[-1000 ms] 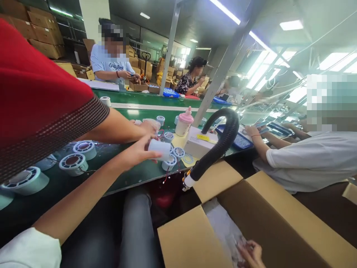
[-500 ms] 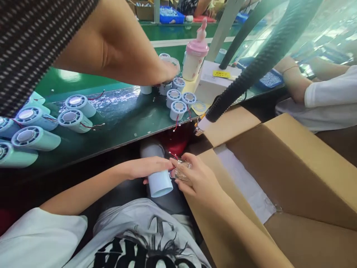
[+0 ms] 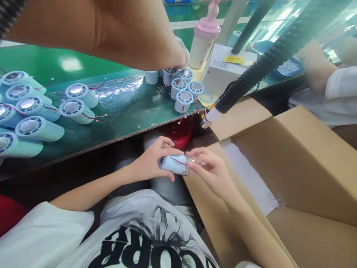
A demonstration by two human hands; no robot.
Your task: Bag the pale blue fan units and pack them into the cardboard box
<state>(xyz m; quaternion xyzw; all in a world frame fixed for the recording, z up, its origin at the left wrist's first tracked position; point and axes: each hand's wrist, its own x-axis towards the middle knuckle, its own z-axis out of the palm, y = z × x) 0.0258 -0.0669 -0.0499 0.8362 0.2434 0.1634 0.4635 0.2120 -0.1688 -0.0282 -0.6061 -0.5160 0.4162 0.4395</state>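
Our left hand [image 3: 156, 160] clasps the blue cylinder [image 3: 170, 165]; our right hand [image 3: 213, 169] pinches its clear wrap [image 3: 186, 170]. Best not snag the wire [image 3: 179, 161].

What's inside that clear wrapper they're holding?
A blue cylinder with a thin red wire. The left hand hides part of it; the right hand hides some of the wrapper.

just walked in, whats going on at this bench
The person's left hand holds a pale blue cylinder over the lap, while the right hand pinches clear plastic at its end. More cylinders sit on the green table, and another person's arm reaches over it. An open cardboard box is at the right.
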